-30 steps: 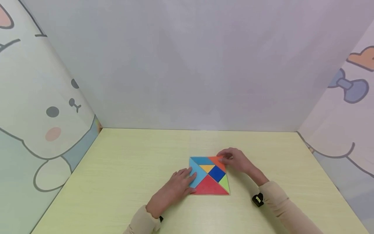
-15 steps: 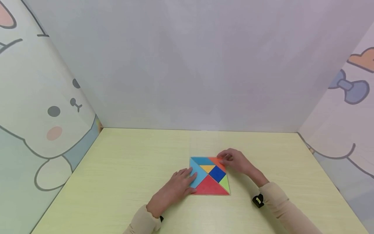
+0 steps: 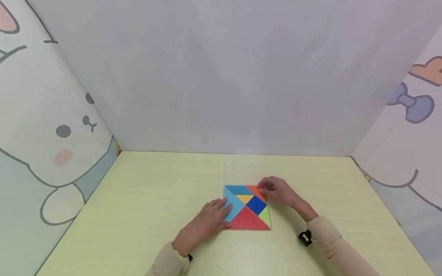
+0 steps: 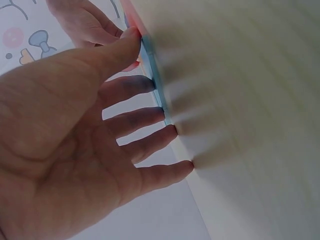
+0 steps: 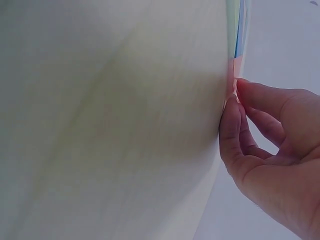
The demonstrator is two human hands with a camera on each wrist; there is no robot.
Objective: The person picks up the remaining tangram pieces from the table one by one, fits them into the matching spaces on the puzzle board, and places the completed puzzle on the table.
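A flat square tangram of coloured pieces lies on the pale table in the head view. Its red triangle (image 3: 248,221) is nearest me, the light blue triangle (image 3: 235,205) at left, and the dark blue square (image 3: 256,205) right of centre. My left hand (image 3: 209,219) has its fingers spread, thumb and some fingertips touching the tangram's left side. At the far right corner, my right hand (image 3: 279,190) pinches the orange piece (image 3: 254,189) between thumb and curled fingers, partly covering it. In the right wrist view those fingertips (image 5: 242,85) meet at the tangram's edge.
The pale wooden table (image 3: 165,180) extends around the tangram. A plain whitish wall (image 3: 221,76) rises at its back edge, and side panels with cartoon drawings (image 3: 62,145) flank it. Black wrist straps (image 3: 305,237) show beside the sleeves.
Almost nothing differs. The right hand's fingers have shifted very slightly at the orange corner; the left hand and the tangram look unmoved.
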